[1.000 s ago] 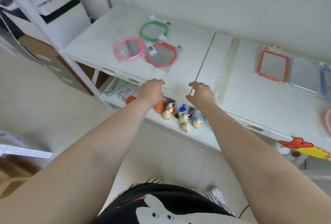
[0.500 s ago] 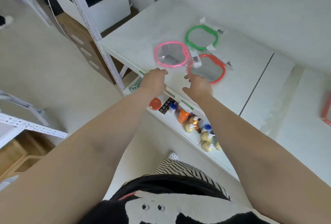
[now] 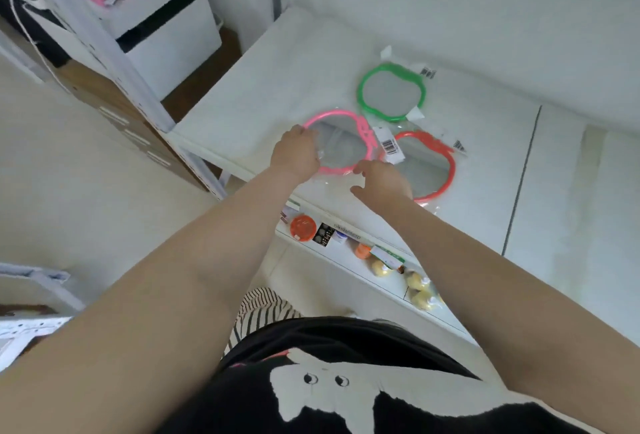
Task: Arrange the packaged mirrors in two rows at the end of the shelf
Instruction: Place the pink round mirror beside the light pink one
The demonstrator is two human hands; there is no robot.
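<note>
I am closing my left hand (image 3: pixel 296 154) on the near-left rim of the pink mirror (image 3: pixel 341 142), lying near the shelf (image 3: pixel 242 101) end, to slide it into line. My right hand (image 3: pixel 382 182) is hovering half-curled and empty over the red mirror (image 3: pixel 427 165), ready to steady it; the green mirror (image 3: pixel 391 92) is lying behind both.

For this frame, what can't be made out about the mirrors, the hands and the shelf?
- Head view: whether the left hand actually grips the pink mirror; its fingers curl out of sight at the rim.
- Head view: near edge of the red mirror, covered by the right hand.
- Head view: barcode label print, too small and blurred.
- Head view: lower shelf items, partly hidden by the top shelf edge and right forearm.
- Head view: the shelf further right, cut off by the frame.
</note>
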